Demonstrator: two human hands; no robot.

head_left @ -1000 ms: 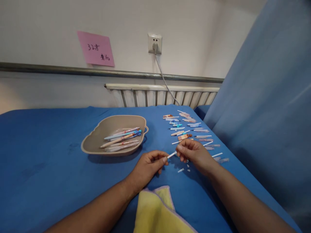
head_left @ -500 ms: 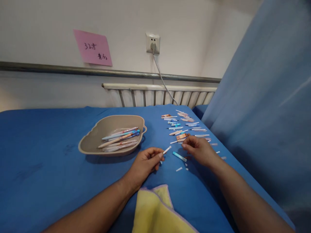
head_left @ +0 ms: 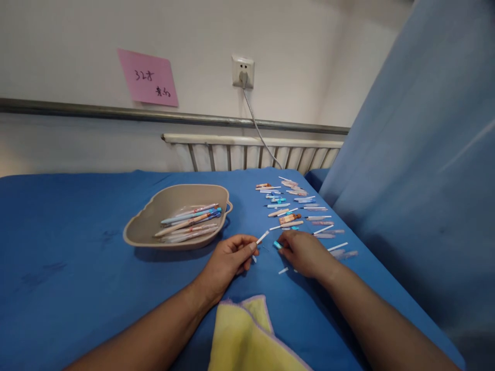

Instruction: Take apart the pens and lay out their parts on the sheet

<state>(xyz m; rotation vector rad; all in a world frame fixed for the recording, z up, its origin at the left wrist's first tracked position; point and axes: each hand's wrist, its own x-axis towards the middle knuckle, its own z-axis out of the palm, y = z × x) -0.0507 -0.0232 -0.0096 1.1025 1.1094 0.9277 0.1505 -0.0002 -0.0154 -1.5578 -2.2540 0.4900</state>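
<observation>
My left hand (head_left: 235, 253) is closed in a pinch around a slim white pen refill (head_left: 263, 237), whose end points up and to the right. A small pale piece (head_left: 254, 259) shows just below its fingers. Beside it, my right hand (head_left: 305, 252) has its fingers closed on a light blue pen barrel (head_left: 277, 245); only one end of the barrel shows, the rest is hidden under the hand. A small white piece (head_left: 283, 270) lies on the blue cloth below the right hand. Rows of pen parts (head_left: 288, 219) lie beyond the right hand.
A beige basin (head_left: 135, 238) with several pens (head_left: 189, 224) in it stands to the left. A yellow cloth (head_left: 247, 340) lies at the front. Behind are a bed rail (head_left: 251, 139) and a plugged-in cable (head_left: 253, 116). A blue curtain (head_left: 417, 154) hangs at the right.
My right hand has come down and left from the pen-part rows onto the light blue barrel, which lay uncovered before. My left hand keeps the refill in nearly the same place.
</observation>
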